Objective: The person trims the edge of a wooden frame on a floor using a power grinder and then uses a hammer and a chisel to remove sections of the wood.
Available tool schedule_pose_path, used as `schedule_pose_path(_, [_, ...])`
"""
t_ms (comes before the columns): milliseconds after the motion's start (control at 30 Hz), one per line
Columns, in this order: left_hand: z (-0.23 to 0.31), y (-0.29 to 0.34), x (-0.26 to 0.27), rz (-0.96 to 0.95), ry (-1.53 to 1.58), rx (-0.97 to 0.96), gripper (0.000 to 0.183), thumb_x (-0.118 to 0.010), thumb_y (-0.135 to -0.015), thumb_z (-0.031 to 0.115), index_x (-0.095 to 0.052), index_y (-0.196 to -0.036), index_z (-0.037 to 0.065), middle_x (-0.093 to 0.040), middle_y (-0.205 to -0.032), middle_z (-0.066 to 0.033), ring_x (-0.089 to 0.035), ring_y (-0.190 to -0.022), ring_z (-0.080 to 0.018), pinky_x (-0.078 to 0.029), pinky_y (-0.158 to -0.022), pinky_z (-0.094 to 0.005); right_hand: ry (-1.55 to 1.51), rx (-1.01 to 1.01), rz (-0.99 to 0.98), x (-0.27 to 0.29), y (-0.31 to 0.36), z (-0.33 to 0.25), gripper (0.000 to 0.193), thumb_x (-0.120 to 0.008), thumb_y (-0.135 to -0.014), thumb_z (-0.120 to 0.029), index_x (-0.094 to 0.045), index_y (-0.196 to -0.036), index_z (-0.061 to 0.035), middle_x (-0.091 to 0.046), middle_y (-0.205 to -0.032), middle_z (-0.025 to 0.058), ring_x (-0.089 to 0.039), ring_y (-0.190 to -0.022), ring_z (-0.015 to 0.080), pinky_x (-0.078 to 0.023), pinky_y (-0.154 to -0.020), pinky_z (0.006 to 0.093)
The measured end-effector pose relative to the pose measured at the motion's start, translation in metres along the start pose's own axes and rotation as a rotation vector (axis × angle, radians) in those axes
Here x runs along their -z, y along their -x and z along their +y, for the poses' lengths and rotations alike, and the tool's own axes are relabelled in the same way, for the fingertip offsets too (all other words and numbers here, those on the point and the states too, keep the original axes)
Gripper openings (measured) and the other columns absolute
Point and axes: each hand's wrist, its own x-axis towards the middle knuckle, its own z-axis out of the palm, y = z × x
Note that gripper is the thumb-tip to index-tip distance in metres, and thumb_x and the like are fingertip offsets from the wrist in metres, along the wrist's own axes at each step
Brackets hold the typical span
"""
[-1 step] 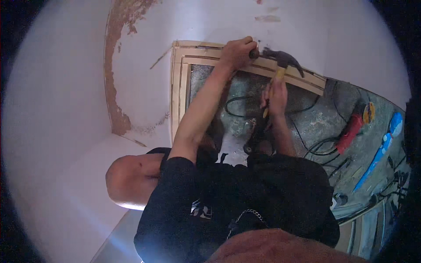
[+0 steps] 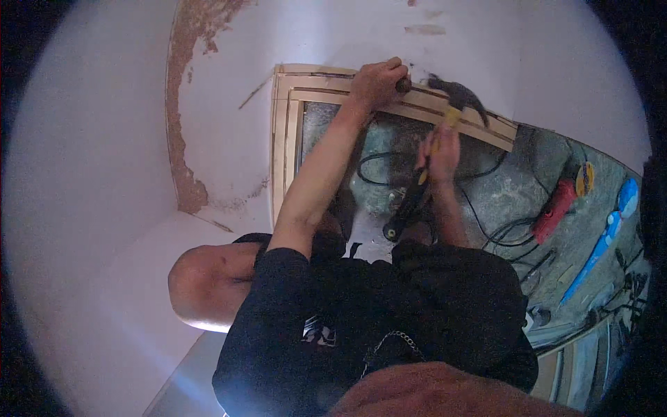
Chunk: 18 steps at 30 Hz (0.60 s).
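My left hand is closed around a round-ended dark handle at the wooden frame. The rest of that tool is hidden by my fist. In my right hand is a claw hammer with a dark head and a yellow and black handle. Its head hangs over the frame's far rail, a short way right of the dark handle and apart from it. The frame has pale rails with dark grooves.
A red power tool with a yellow disc lies on the grey floor at right, its black cable coiled beside it. Farther right is a long blue tool. A scuffed white wall rises behind the frame.
The hammer head has shifted slightly to the right and toward me, with my right hand moving along. My left hand has stayed nearly still on the dark handle.
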Motion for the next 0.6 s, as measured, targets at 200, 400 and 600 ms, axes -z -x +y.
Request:
schedule_pose_path(200, [-0.003, 0.004, 0.000, -0.064, -0.037, 0.000, 0.025, -0.072, -0.070, 0.021, -0.058, -0.089, 0.011, -0.059, -0.091, -0.0057, -0.066, -0.080, -0.0283, -0.055, -0.065, -0.0425, 0.101, -0.050, -0.060, 0.003, -0.002, 0.001, 0.027, -0.036, -0.103, -0.034, -0.040, -0.093, -0.0092, -0.041, -0.057, 0.0013, -0.041, -0.038, 0.0118, -0.038, -0.032, 0.0278])
schedule_pose_path(400, [0.001, 0.000, -0.006, -0.055, -0.033, 0.037, 0.025, -0.071, -0.071, 0.020, -0.057, -0.090, 0.011, -0.059, -0.091, -0.0065, -0.066, -0.082, -0.0293, -0.054, -0.067, -0.0432, -0.019, 0.018, 0.088, 0.012, -0.004, -0.005, 0.031, -0.038, -0.102, -0.040, -0.040, -0.092, -0.0106, -0.042, -0.056, 0.0017, -0.042, -0.038, 0.0119, -0.037, -0.033, 0.0287])
schedule_pose_path(600, [-0.002, -0.003, -0.010, -0.078, -0.094, 0.053, 0.024, -0.068, -0.075, 0.024, -0.057, -0.091, 0.010, -0.059, -0.092, -0.0067, -0.066, -0.084, -0.0295, -0.055, -0.067, -0.0441, 0.142, -0.109, -0.072, 0.005, -0.005, 0.010, 0.036, -0.039, -0.101, -0.044, -0.040, -0.089, -0.0102, -0.041, -0.055, 0.0015, -0.042, -0.038, 0.0125, -0.038, -0.033, 0.0288])
